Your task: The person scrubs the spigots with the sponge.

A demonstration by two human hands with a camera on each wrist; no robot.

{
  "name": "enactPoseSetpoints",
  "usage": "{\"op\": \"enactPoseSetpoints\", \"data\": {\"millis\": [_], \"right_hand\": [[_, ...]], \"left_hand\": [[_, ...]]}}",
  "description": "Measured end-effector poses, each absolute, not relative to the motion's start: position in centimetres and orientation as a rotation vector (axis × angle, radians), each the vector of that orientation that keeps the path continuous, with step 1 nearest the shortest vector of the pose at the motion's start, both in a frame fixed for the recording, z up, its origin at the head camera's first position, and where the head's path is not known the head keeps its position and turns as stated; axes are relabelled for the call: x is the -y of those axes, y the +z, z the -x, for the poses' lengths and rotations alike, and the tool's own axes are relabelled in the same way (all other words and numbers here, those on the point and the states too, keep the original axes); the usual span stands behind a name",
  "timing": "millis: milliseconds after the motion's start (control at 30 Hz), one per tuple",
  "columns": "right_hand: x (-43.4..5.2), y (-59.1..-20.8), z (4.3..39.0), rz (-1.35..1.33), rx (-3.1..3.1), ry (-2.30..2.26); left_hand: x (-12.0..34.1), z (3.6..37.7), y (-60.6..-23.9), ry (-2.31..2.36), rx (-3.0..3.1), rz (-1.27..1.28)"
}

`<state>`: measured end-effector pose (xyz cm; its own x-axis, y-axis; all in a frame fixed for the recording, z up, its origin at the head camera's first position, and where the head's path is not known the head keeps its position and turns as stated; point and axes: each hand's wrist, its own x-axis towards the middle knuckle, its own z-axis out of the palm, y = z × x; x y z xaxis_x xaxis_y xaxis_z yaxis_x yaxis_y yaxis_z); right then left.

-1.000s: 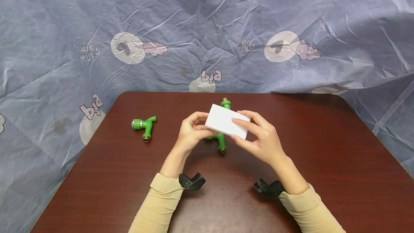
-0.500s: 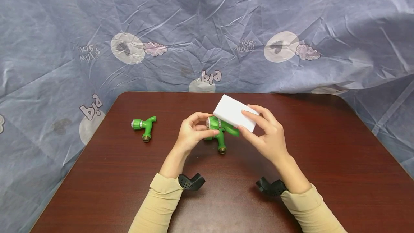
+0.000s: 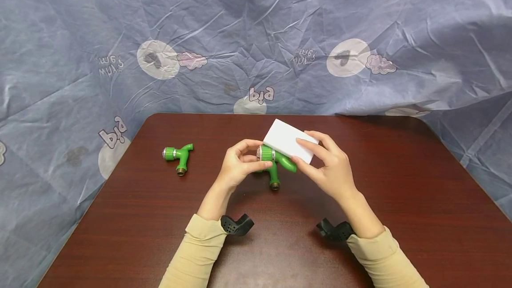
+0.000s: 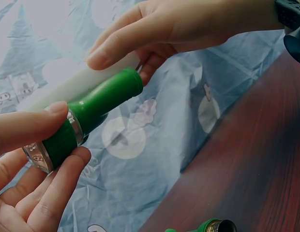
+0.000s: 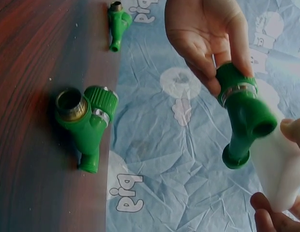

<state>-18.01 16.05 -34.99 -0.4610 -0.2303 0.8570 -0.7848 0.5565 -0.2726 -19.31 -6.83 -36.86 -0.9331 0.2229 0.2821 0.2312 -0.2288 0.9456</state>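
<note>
Green plastic tap (image 3: 276, 158), held above the table (image 3: 400, 199) centre: left hand (image 3: 240, 166) pinches its knob end; right hand (image 3: 330, 168) grips a white sponge block (image 3: 286, 143) against its spout. Second tap (image 3: 273, 179) lies beneath; third tap (image 3: 178, 154) at 9 o'clock.

From the head we looked forward and down across the dark red counter (image 3: 400, 199) toward a blue printed sheet (image 3: 256, 34) behind it, from far enough to take in both forearms. At our left wrist the lens sat very close, aimed out past the fingers toward the sheet. At our right wrist it was equally close and pointed along the counter's far edge. All three views shared the held green faucet (image 3: 276, 157) (image 4: 92, 116) (image 5: 244, 121); the head and right wrist views also shared two more lying on the counter.
</note>
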Motion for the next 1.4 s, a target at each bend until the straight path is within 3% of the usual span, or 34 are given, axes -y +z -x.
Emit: {"op": "enactPoseSetpoints", "data": {"millis": [433, 1400], "right_hand": [[-16.6, -34.7, 18.3, -0.685, 1.935, 0.906], [-17.1, -34.5, 18.2, -0.626, 1.969, 0.913]], "left_hand": [[7.8, 19.7, -37.1, -2.451, 1.830, 0.630], [14.1, 21.8, -40.5, -2.531, 1.925, 0.242]]}}
